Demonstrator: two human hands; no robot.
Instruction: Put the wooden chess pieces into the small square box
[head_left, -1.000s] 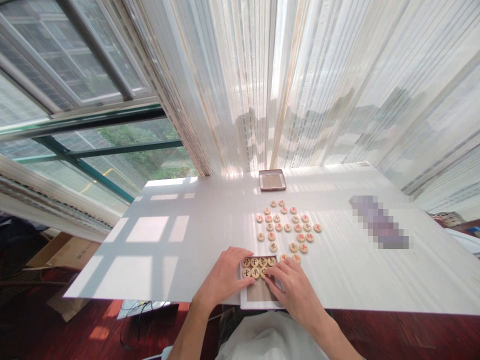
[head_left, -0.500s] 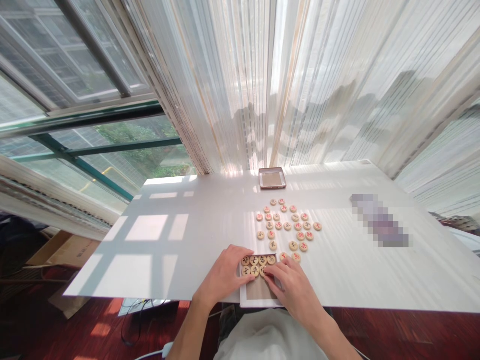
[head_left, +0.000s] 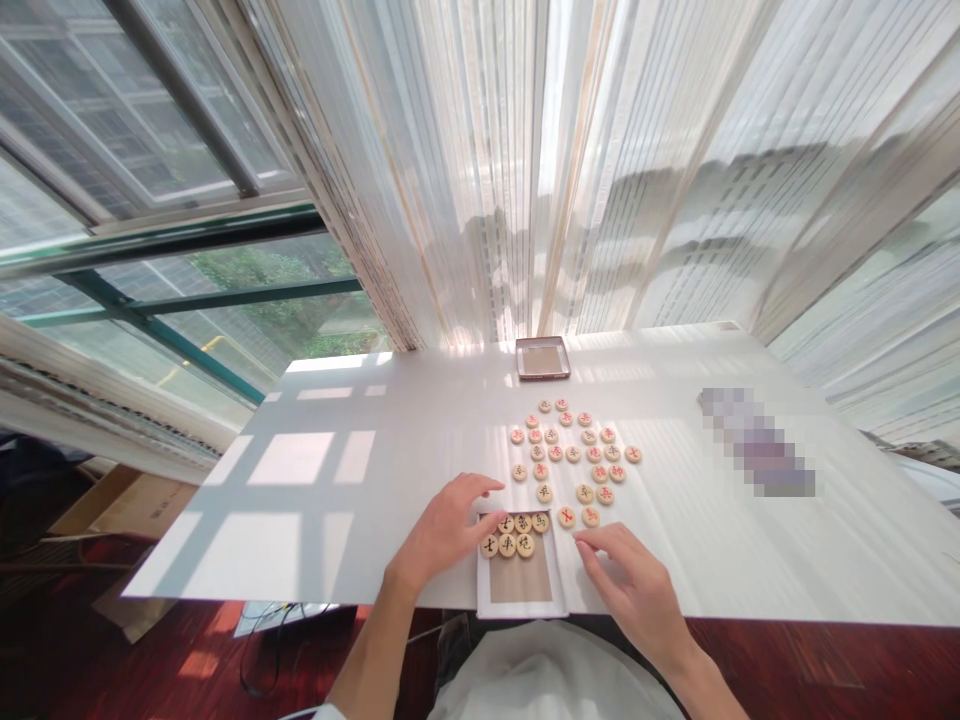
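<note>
Left hand (head_left: 444, 530), right hand (head_left: 637, 588), white tabletop (head_left: 750, 560), sheer curtains (head_left: 600, 180)

From my remote feed, sheer white curtains (head_left: 570, 170) hang behind the white tabletop (head_left: 750, 560), with a window (head_left: 150, 120) to its left. A shallow rectangular tray (head_left: 543, 358) sits at its far edge, a pixelated, unreadable object (head_left: 757, 445) lies on its right, and cardboard boxes (head_left: 142, 505) stand below its left edge.

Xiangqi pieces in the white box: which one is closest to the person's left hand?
It's the xiangqi piece at the left end of the front row in the white box, right beside the left hand. Every other piece in the box sits farther right or behind it.
</note>
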